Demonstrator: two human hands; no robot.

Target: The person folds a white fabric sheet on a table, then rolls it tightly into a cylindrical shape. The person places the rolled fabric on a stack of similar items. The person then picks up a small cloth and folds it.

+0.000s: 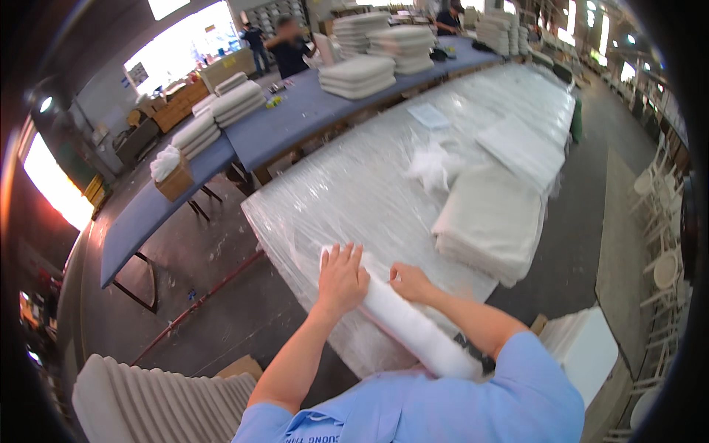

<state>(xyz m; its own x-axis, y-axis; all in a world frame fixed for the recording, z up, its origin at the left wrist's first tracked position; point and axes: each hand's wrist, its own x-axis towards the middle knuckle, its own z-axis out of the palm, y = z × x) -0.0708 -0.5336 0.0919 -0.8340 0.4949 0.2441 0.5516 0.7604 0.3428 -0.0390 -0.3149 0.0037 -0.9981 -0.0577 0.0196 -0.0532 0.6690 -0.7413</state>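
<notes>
Resting open with fingers extended, my left hand [343, 280] lies on the far end of the white roll [406, 323]. My right hand [411, 283] curls beside the roll; I cannot tell whether it grips. Beneath is the plastic-covered table [332, 196], bearing stacked white sheets [491, 210].

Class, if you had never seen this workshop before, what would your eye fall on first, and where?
Probably the long white roll at lower centre, with the left hand laid on its far end and the right hand curled beside it. Beneath lies a broad, shiny plastic-covered table; beyond, white stacks rise from a blue table.
</notes>
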